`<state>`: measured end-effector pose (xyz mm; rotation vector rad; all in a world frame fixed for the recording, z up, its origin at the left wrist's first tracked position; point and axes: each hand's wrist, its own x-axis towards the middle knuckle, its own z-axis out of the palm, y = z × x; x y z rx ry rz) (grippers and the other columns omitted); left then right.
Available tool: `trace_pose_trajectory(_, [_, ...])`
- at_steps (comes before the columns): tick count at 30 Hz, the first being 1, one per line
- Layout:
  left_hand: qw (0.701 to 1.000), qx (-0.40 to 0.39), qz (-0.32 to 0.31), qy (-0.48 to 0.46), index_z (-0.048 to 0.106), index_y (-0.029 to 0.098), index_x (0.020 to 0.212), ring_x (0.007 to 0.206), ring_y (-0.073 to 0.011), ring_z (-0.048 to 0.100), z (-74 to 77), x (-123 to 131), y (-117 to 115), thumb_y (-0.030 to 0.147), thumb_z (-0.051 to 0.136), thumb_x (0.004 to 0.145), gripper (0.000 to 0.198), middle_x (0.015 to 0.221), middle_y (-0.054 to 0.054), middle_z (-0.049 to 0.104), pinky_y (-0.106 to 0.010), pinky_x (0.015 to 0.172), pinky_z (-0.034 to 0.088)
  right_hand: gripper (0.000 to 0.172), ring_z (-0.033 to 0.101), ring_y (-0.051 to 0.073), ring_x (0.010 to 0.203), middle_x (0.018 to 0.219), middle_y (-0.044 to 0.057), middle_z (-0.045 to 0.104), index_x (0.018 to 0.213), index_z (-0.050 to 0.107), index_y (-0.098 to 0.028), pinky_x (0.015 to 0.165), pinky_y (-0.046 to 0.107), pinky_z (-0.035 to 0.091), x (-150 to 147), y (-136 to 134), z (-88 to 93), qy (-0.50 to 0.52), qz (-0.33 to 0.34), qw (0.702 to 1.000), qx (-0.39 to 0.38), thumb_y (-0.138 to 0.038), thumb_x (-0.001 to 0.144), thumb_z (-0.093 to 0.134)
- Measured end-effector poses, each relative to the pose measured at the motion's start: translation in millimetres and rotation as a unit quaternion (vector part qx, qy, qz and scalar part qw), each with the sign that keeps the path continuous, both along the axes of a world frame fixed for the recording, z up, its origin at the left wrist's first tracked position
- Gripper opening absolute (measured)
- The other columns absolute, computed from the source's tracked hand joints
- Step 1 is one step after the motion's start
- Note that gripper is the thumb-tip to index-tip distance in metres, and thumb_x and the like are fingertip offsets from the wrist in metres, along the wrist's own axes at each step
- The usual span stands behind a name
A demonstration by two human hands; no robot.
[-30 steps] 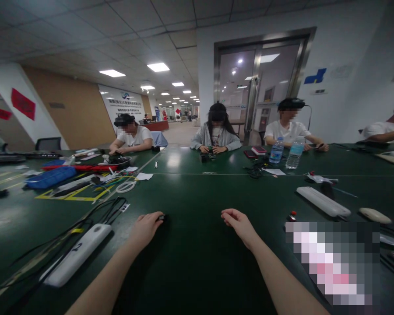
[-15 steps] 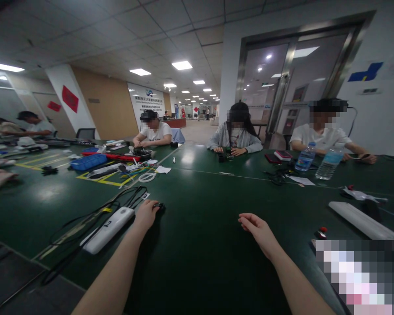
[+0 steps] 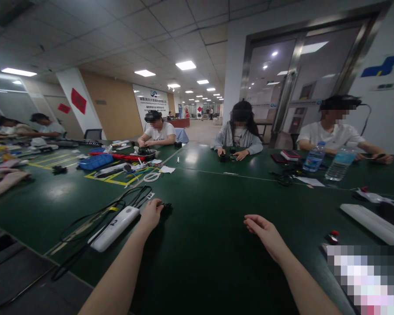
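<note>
On the dark green table, my left hand [image 3: 152,214] is closed around the near end of a small black object [image 3: 167,208]. The object's kind is too small and dark to make out, and my fingers hide part of it. My right hand [image 3: 261,227] hovers at or rests on the tabletop further right, its fingers loosely curled together, with nothing visible in them. Just left of my left hand lies a white power strip [image 3: 114,228] marked "2", with black cables [image 3: 85,221] looping beside it.
A blue tray [image 3: 95,162], loose wires and a white ring [image 3: 151,176] lie ahead on the left. Two water bottles [image 3: 340,164] stand ahead right, near a long white bar [image 3: 374,223]. A pixelated screen [image 3: 367,280] is at lower right. Several people sit around the table.
My view has turned slightly left, so everything sits further right. More of the black object shows beyond my left fingers. The hands of the person opposite have shifted, as has a neighbour's hand at left.
</note>
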<state>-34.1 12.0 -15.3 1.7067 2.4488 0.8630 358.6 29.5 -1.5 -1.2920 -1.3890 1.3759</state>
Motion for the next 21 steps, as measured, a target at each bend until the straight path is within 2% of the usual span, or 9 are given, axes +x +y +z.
trace_pose_trajectory(7, [0.999, -0.007, -0.046, 0.000, 0.054, 0.014, 0.094, 0.088, -0.0169, 0.054, 5.7, 7.9, -5.3, 0.024, 0.045, 0.077, 0.022, 0.095, -0.008, 0.056, -0.028, 0.080, 0.041, 0.032, 0.056, 0.022, 0.091, 0.092, 0.004, 0.064, 0.093, 0.062, -0.022, 0.078, 0.033, 0.044, -0.8, -1.5, 3.6, -0.013, -0.005, 1.000, -0.007, -0.040, 0.066, 0.058])
trace_pose_trajectory(13, [0.995, 0.018, -0.059, 0.072, 0.059, 0.017, 0.087, 0.096, -0.0217, 0.050, 5.9, 9.7, -7.1, 0.027, 0.053, 0.072, 0.020, 0.096, -0.007, 0.056, -0.033, 0.087, 0.037, 0.030, 0.056, 0.022, 0.090, 0.091, 0.004, 0.063, 0.091, 0.061, -0.022, 0.079, 0.034, 0.044, -2.0, -2.3, 5.5, -0.011, -0.007, 1.000, -0.007, -0.038, 0.067, 0.058])
trace_pose_trajectory(21, [0.996, 0.021, -0.081, -0.044, 0.056, 0.015, 0.092, 0.083, -0.0163, 0.055, -0.6, 7.2, -3.3, 0.025, 0.049, 0.073, 0.023, 0.092, -0.006, 0.057, -0.028, 0.078, 0.043, 0.032, 0.056, 0.021, 0.089, 0.090, 0.004, 0.064, 0.092, 0.062, -0.022, 0.077, 0.033, 0.044, -1.1, -0.6, 2.6, -0.014, -0.003, 1.000, -0.001, -0.039, 0.065, 0.059])
